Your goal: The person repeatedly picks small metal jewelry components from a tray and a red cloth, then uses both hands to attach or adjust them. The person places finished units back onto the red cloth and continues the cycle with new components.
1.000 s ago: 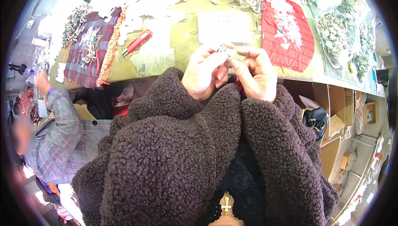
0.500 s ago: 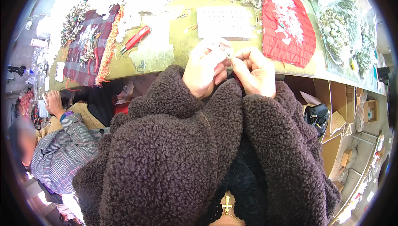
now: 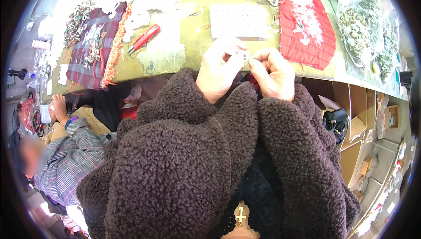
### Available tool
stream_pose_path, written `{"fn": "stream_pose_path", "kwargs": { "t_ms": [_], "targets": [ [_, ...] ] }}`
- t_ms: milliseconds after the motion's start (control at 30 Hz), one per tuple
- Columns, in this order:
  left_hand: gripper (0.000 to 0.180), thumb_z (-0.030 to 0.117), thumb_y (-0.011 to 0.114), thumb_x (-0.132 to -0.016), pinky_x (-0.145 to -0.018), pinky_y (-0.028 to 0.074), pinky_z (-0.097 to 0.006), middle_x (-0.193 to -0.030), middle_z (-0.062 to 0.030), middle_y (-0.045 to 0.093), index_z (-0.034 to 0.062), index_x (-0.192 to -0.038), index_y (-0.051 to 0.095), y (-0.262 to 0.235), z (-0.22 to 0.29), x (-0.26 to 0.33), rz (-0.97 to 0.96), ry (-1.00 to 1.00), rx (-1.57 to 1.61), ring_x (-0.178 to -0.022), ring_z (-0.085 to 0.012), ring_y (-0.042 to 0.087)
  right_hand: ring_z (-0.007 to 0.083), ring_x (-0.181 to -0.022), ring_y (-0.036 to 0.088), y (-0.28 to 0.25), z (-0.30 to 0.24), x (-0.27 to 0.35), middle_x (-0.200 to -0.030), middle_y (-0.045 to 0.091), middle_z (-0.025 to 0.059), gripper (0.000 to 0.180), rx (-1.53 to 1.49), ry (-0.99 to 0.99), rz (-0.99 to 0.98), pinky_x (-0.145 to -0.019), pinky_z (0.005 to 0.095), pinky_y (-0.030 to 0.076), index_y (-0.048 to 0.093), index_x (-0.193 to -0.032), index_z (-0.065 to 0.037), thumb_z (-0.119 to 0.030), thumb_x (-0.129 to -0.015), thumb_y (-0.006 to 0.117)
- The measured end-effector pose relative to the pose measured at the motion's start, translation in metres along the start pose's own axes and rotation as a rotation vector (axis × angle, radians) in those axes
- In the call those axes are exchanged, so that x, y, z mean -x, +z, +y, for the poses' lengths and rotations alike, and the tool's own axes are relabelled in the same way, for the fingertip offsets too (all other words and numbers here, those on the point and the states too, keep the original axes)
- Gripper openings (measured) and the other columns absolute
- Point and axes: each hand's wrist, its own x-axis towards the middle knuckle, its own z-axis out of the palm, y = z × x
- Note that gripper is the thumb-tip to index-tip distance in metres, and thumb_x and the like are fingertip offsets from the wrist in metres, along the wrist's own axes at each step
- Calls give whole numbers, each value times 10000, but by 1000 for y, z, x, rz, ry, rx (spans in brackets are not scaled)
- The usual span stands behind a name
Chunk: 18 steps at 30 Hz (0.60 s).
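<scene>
Close to the table's near edge, my left hand (image 3: 218,71) is closed, pinching a small pale piece (image 3: 242,56) between thumb and fingers. Its exact kind is too small and too bright to make out. Just to its right my right hand (image 3: 275,76) is closed too, thumb against forefinger, a little apart from the piece; anything in that pinch is too small to see. Beyond the hands lies a white tray (image 3: 237,21) with rows of small marks or holes. Right of it, a red quilted cloth (image 3: 290,46) bears a pile of small white pieces (image 3: 305,17).
A red-handled tool (image 3: 145,38) lies left on the yellowish tabletop (image 3: 193,24). Farther left, a plaid cloth (image 3: 81,74) carries cable-like parts and red pliers (image 3: 101,61). Clear bags (image 3: 362,33) of coiled parts sit at right. A co-worker (image 3: 74,151) sits at my left.
My right hand has drawn slightly right, widening the gap between my hands. My left fingers have shifted a little around the pale piece. The co-worker's hand has moved slightly.
</scene>
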Motion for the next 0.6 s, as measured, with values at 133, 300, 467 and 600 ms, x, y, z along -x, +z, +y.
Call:
{"fn": "stream_pose_path", "kwargs": {
  "t_ms": [133, 300, 467, 600],
  "targets": [
    [126, 50, 573, -861, -730, 443, -245, -909, -36, 577, 30, -985, 561, 0, 1, 1, 12, 52, -69, -818, -93, 532, 53, -538, 511, 2, 1, -2, -624, 582, 28, 51, 84, -80, 2, -518, 222, 430, 585, -851, -2, -34, -840, 623],
    [124, 57, 579, -863, -713, 451, -247, -899, -42, 579, 30, -982, 564, -2, 1, 0, 33, 178, -255, -808, -97, 543, 84, -613, 540, -3, -3, -8, -665, 571, 63, 77, 125, -99, -115, -577, 260, 455, 567, -866, 6, -66, -878, 592],
    [111, 55, 567, -872, -728, 451, -249, -879, -28, 582, 29, -980, 567, -4, -4, -1, 11, 189, -185, -814, -103, 545, 80, -676, 545, -22, -13, -15, -734, 594, 35, 122, -56, 355, -489, -620, 260, 461, 575, -870, 4, -114, -900, 586],
    [92, 73, 545, -892, -536, 396, -209, -791, -19, 557, 44, -978, 558, -4, -4, 0, -18, -53, 115, -615, -64, 491, 51, -658, 527, -25, -12, -16, -761, 598, 5, 110, -145, 207, -477, -616, 208, 446, 594, -896, 5, -104, -884, 600]
  ]
}}
